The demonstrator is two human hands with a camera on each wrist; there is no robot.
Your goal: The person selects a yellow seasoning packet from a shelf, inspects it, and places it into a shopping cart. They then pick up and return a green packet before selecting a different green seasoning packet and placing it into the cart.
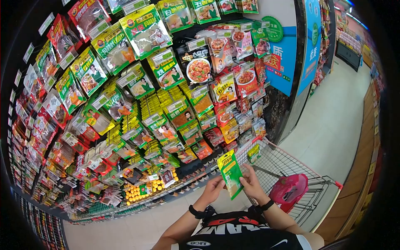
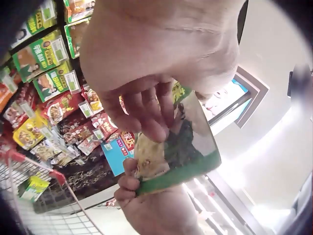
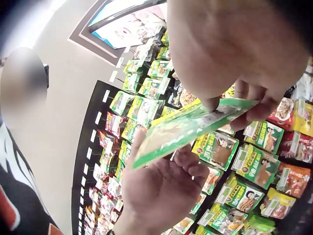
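Both hands hold one flat green and yellow food packet (image 1: 231,174) in front of the body, tilted, above the near end of the cart. The left hand (image 1: 213,188) grips its left edge; in the left wrist view its fingers lie across the packet's pictured face (image 2: 205,134). At the other edge, the right hand (image 1: 252,184) pinches the packet, thumb on the side facing the head camera. In the right wrist view, the left hand (image 3: 159,196) appears below the packet (image 3: 178,129), with the thumb at its edge and the other fingers loosely bent.
A wire shopping cart (image 1: 316,180) stands at the right, holding another green and yellow packet (image 1: 254,154) and a pink bag (image 1: 289,188). Hanging food packets (image 1: 160,125) with price tags fill the display rack ahead and left. An aisle floor (image 1: 333,104) runs off to the right.
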